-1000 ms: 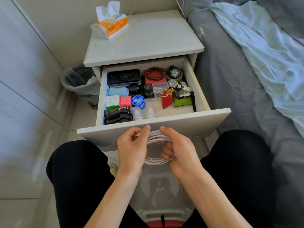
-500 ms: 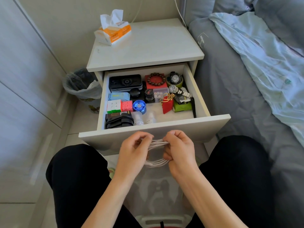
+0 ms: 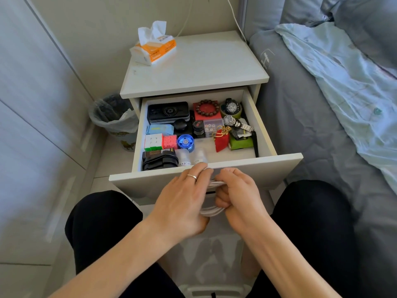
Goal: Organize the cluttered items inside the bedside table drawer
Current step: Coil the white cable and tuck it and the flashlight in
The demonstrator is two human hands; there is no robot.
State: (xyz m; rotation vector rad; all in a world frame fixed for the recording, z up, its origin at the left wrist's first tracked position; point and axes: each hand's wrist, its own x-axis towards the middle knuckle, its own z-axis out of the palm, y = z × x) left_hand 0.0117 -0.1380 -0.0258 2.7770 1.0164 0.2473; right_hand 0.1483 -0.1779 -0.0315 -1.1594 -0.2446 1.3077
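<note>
White cable (image 3: 211, 209), wound tighter than a second ago, gripped by curled fingers of left hand (image 3: 182, 201) and right hand (image 3: 240, 196) before drawer (image 3: 214, 168); stowing likely next.

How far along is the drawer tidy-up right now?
Mostly done: items in the drawer sit in neat groups, like the cubes and watches. In hand: the left hand and right hand hold a coiled white cable in front. Left: placing it, perhaps in the bare front patch.
</note>
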